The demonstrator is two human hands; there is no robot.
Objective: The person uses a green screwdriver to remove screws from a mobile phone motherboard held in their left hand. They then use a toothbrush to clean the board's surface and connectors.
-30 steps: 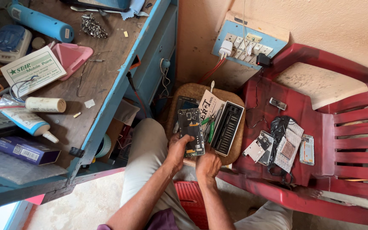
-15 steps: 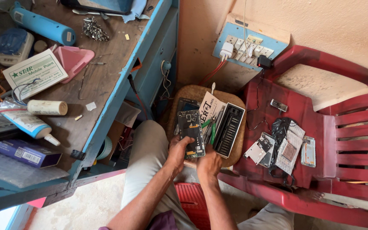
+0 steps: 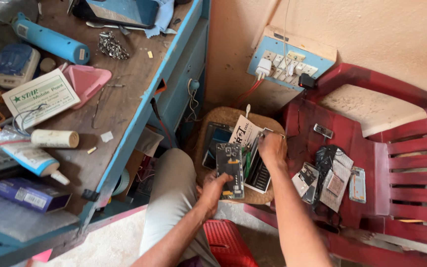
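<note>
My left hand [image 3: 212,192] grips the lower end of an opened phone [image 3: 230,169], held upright with its circuit board and inner frame showing. My right hand [image 3: 272,148] is off the phone and rests, fingers down, on the things lying on a round brown stool [image 3: 223,115]: a black ribbed tray [image 3: 259,174], a white printed card [image 3: 244,131] and green-handled tools [image 3: 247,160]. Its fingertips are hidden, so I cannot tell whether it holds anything. A second phone with a bluish screen [image 3: 215,140] lies on the stool behind the held phone.
A red plastic chair [image 3: 401,148] to the right carries several phone parts and covers [image 3: 329,178]. A blue socket board [image 3: 290,62] hangs on the wall. A blue-edged workbench [image 3: 139,113] on the left holds tubes, boxes, a blue cylinder [image 3: 50,42] and a pink tray [image 3: 87,81].
My right hand has left the bottom of the opened phone and moved up and right onto the things on the stool. My left hand still holds the phone.
</note>
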